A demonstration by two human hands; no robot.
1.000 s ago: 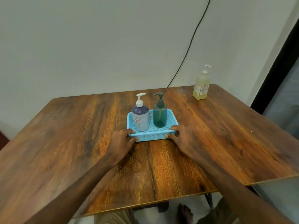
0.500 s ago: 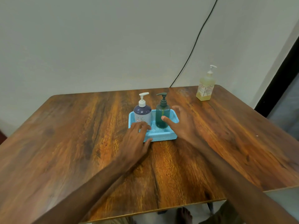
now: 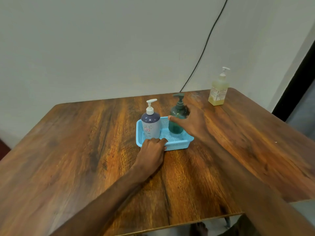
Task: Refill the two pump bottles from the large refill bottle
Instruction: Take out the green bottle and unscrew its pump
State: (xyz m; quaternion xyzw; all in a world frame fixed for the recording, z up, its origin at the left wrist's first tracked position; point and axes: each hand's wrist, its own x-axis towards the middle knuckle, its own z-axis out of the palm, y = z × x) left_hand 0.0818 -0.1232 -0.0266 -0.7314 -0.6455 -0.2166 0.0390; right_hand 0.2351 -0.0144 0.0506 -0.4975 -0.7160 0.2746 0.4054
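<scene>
**Right hand leaves the basket for the green bottle**

Head view: a second ago both hands held the blue basket by its front rim. Now the right hand has risen to the green pump bottle. Its thumb lies across the front and its fingers are spread behind; I cannot tell whether they have closed. The left hand stays curled over the rim, steadying it. Unloading seems to be starting, and nothing is refilled yet. The green bottle and the purple pump bottle stand upright in the basket mid-table, pumps on. The yellow refill bottle waits at the far right corner, well apart.
</scene>
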